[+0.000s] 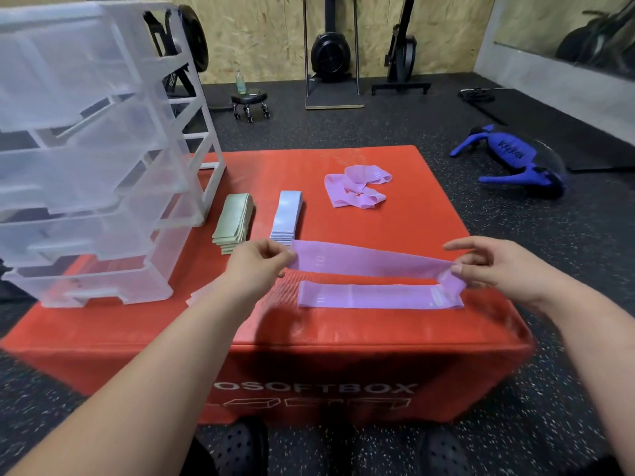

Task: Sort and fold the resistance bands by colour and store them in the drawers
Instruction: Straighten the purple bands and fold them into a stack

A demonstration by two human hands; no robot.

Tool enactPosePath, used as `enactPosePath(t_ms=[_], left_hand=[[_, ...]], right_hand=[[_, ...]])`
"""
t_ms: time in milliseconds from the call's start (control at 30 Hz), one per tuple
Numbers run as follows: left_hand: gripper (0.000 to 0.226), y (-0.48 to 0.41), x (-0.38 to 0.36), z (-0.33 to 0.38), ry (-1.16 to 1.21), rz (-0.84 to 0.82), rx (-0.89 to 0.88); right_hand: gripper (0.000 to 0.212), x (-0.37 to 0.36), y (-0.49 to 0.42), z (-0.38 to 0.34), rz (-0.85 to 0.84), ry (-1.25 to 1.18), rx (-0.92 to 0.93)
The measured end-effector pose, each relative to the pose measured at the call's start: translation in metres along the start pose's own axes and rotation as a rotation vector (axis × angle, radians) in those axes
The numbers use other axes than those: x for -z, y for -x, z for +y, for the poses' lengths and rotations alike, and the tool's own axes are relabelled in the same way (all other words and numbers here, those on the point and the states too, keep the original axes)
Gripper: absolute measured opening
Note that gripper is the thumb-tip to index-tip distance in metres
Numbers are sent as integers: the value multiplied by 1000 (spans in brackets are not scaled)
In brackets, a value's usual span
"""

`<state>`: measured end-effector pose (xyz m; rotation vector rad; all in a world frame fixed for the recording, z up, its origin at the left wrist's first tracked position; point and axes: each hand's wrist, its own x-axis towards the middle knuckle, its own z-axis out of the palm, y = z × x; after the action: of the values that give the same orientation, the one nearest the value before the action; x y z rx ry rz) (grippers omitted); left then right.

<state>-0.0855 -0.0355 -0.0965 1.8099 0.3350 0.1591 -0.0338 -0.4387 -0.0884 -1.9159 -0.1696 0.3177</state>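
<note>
Purple resistance band [371,262] hangs stretched flat between both hands above the red box [343,338]: the left hand [256,266] pinches one end, the right hand [498,266] pinches the other. Just below it, a second purple band [378,297] lies flat on the box. Green stack [233,223], blue stack [287,216] and a loose purple heap [357,188] lie farther back, beside the clear drawer unit [96,159].

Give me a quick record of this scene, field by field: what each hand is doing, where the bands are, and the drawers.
left hand: pinching one end of the held purple band
right hand: pinching the other end
flat purple band: lying on the red box, under the held one
loose purple bands: unfolded heap, far side
green stack: folded, beside the drawer unit
pale blue stack: folded, right of green
</note>
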Motion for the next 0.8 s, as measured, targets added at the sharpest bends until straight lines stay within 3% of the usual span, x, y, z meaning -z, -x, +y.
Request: enactPosePath(t_ms=[267,533,800], left_hand=[[15,8,-2,-25,-227,-8,4],[10,4,-10,-36,-375,6,53],[16,1,-13,-42,-516,0,28]], right_hand=[[32,-4,12,14,34,28,-164],[33,-18,4,22,235,413,-17],[30,-24,1,30,295,531,46]])
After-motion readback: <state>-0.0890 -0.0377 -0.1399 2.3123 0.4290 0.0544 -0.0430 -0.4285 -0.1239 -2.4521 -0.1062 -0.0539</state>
